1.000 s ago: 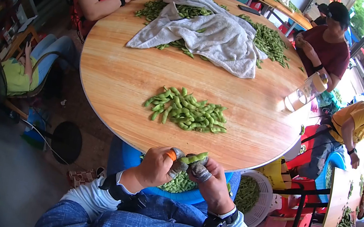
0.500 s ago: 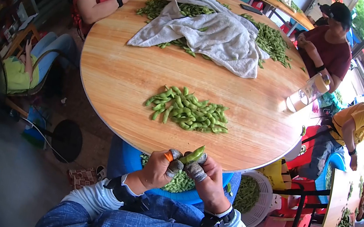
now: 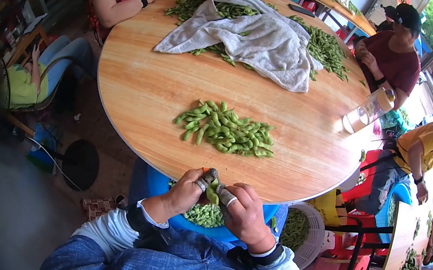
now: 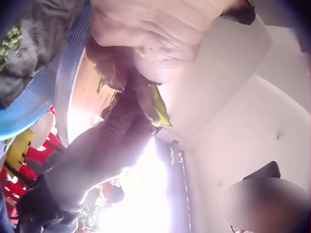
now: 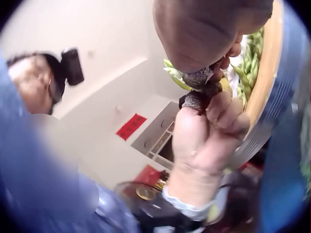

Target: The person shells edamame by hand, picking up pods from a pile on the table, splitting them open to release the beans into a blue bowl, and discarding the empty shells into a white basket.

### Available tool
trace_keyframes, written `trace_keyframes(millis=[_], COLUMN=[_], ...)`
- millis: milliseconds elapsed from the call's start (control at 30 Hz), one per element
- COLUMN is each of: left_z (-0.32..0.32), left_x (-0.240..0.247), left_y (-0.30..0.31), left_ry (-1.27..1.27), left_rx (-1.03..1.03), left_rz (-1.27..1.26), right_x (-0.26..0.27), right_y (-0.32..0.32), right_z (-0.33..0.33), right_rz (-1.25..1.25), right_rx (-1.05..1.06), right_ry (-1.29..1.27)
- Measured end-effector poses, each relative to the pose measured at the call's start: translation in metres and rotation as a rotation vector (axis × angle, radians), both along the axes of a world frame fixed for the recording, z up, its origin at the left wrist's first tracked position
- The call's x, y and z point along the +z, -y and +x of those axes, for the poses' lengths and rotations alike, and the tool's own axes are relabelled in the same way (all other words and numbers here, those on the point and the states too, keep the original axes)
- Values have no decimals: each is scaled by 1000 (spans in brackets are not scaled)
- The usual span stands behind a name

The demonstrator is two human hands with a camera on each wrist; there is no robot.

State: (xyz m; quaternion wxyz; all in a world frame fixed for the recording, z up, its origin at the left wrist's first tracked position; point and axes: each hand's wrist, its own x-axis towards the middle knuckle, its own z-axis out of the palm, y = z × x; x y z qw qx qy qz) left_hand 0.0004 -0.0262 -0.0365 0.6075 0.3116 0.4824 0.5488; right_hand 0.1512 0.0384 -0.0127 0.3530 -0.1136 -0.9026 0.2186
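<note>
In the head view a green soybean pod is pinched between both hands, low over the near table edge. My left hand grips it from the left, and my right hand pinches it from the other side. Grey coverings wrap the thumbs and some fingertips. Under the hands a blue basin holds shelled green beans. The pod's pale green end sticks out beside the covered fingertips in the right wrist view. A yellow-green part of the pod shows in the left wrist view.
A pile of pods lies on the round wooden table. Behind it a grey towel covers more pods. A clear bottle stands at the right edge. A white basket of pods sits right of the basin. Other people sit around.
The pod was held sideways, then slanted upward; now it points down between the hands. My right hand has turned, its back facing up more. My left hand has risen slightly.
</note>
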Motion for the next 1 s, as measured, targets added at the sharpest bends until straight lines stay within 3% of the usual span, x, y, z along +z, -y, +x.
trace_keyframes(millis=[100, 167, 267, 500, 600, 700, 800, 900, 1000], left_z=[1, -3, -8, 2, 1, -1, 2, 2, 11], left_x=[4, -4, 6, 0, 8, 12, 10, 4, 17], left_y=[0, 2, 5, 3, 6, 6, 5, -1, 0], left_ry=[267, 474, 465, -299, -30, 98, 192, 310, 218], left_rx=[-11, -82, -209, -95, -113, -125, -77, -117, -39], left_rz=[-83, -86, 37, 245, 121, 59, 54, 58, 149], right_x=[-2, 1, 2, -11, -3, -2, -4, -5, 6], right_y=[4, 8, 11, 5, 2, 2, 5, 2, 4], right_z=[2, 3, 2, 0, 2, 1, -2, -3, -5], right_rz=[-295, -628, -933, -1041, -1274, -1259, -913, -418, -125], right_rx=[-89, -119, -120, -84, 53, 67, -65, -257, -332], right_ry=[-2, -41, -137, -161, -250, -295, -204, -46, 44])
